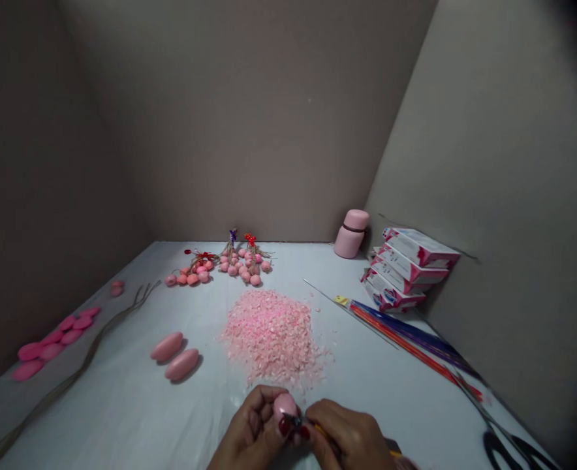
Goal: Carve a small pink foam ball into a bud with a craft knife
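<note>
At the near edge of the table, my left hand (254, 431) is closed around a rounded pink piece of soap (284, 406). My right hand (350, 434) grips a small cutting tool (322, 431) with a yellow-orange handle, mostly hidden by the fingers. Its dark tip touches the near side of the soap, beside my left thumb; the exact blade shape is unclear. Just beyond both hands spreads a heap of pink soap shavings (271, 336). Left of the heap lie two smooth oval pink soaps (181, 365).
Bright pink ovals (51, 351) and long dry stems (93, 349) lie left. Bundles of pink balls on stems (242, 264) sit at the back. On the right are a pink flask (351, 235), stacked boxes (410, 267), red and blue strips (401, 339), and scissors (501, 431).
</note>
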A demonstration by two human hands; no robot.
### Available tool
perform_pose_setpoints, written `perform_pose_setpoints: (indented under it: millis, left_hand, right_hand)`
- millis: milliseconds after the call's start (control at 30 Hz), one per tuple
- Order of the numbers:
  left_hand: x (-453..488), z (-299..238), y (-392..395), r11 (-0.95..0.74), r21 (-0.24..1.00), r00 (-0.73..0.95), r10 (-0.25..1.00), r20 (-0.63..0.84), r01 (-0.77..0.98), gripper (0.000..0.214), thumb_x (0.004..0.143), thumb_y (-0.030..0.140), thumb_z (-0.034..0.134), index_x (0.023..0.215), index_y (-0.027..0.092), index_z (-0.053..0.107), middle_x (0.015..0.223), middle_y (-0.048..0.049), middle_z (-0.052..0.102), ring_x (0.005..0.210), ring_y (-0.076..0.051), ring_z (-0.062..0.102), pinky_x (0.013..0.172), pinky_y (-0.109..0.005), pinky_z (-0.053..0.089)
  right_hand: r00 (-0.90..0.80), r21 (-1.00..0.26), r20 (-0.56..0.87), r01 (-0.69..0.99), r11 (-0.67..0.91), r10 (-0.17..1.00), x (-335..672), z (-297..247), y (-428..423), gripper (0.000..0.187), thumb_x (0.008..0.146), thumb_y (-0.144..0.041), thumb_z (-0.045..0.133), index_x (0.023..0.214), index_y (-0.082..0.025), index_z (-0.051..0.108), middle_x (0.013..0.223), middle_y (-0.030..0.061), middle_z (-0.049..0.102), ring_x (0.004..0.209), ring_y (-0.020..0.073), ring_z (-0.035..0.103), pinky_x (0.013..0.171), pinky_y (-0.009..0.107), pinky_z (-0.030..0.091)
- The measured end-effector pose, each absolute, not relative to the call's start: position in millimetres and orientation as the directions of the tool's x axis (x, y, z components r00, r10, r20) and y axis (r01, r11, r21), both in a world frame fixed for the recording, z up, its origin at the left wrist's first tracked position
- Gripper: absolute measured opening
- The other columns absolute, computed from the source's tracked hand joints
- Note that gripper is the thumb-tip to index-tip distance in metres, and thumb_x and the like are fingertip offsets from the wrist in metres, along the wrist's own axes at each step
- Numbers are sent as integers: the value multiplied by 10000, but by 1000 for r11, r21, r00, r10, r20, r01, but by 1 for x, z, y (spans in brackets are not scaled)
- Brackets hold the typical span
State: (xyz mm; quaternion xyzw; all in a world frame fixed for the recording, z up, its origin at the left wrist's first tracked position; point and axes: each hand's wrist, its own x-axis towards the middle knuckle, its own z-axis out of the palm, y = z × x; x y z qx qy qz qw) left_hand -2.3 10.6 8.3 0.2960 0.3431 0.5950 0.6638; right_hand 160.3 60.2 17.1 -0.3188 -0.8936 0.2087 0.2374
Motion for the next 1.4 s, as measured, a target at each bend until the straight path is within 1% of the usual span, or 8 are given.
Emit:
perform_pose_setpoints:
  millis: [167, 333, 533, 700, 967, 1100, 1267, 1400]
  left_hand:
    - [-4, 12, 9, 107, 840, 68, 994, -84, -531, 262, 709, 387, 697, 823, 159, 635, 702, -5, 583, 656, -118, 519, 644, -279, 383]
    - [0, 15, 4, 127, 825, 88, 992, -94, -550, 314, 638, 393, 752, 843, 185, 637, 685, 17, 559, 645, -112, 487, 644, -276, 382]
    - [-2, 13, 7, 101, 849, -43, 989, -144, -519, 297, 625, 354, 771, 846, 195, 652, 746, 1, 625, 730, -132, 539, 718, -285, 387]
    - [-3, 7, 9, 108, 839, -45, 987, -156, -533, 344, 607, 362, 783, 860, 179, 639, 739, -4, 630, 716, -126, 547, 695, -274, 386]
    - [-5, 5, 10, 124, 885, 17, 991, -130, -449, 287, 659, 391, 736, 774, 166, 599, 705, 0, 585, 677, -123, 497, 647, -270, 354]
    - [-8, 4, 11, 111, 888, 34, 994, -107, -446, 266, 674, 382, 724, 783, 175, 597, 727, -11, 593, 686, -139, 499, 650, -285, 348]
    - [-8, 7, 11, 83, 899, 12, 996, -86, -429, 269, 671, 377, 727, 783, 175, 589, 705, 7, 548, 651, -124, 455, 610, -278, 311]
    - [-5, 12, 8, 87, 878, 91, 995, -49, -470, 297, 647, 377, 747, 765, 179, 559, 663, 31, 506, 584, -99, 392, 549, -267, 257]
  right_hand:
    - [-666, -544, 241, 509, 667, 706, 162, 21, 63, 282, 918, -273, 353, 730, -209, 555, 676, 6, 613, 601, 131, 589, 551, 192, 395]
    - [-553, -584, 245, 571, 577, 796, 167, 24, 70, 336, 940, -311, 326, 690, -206, 525, 619, 1, 578, 551, 128, 556, 529, 202, 375]
    - [-650, -562, 293, 477, 676, 702, 164, 25, 61, 284, 925, -294, 360, 734, -206, 550, 658, 0, 601, 571, 118, 568, 524, 186, 379]
    - [-694, -518, 327, 436, 736, 641, 161, 21, 59, 295, 930, -299, 359, 733, -204, 557, 622, -15, 593, 526, 102, 558, 499, 177, 372]
    - [-672, -464, 372, 463, 755, 640, 162, 16, 60, 377, 956, -340, 308, 715, -198, 561, 611, -5, 589, 510, 108, 553, 494, 187, 376]
    - [-666, -509, 330, 471, 720, 669, 163, 21, 59, 353, 947, -319, 315, 730, -199, 568, 639, 3, 605, 545, 117, 571, 509, 187, 389]
    - [-654, -542, 265, 507, 670, 709, 162, 25, 59, 317, 932, -310, 345, 725, -203, 561, 652, 4, 605, 568, 124, 575, 527, 191, 388]
    - [-548, -564, 255, 585, 583, 796, 166, 25, 67, 359, 943, -338, 323, 682, -206, 532, 610, 2, 581, 528, 128, 551, 507, 204, 370]
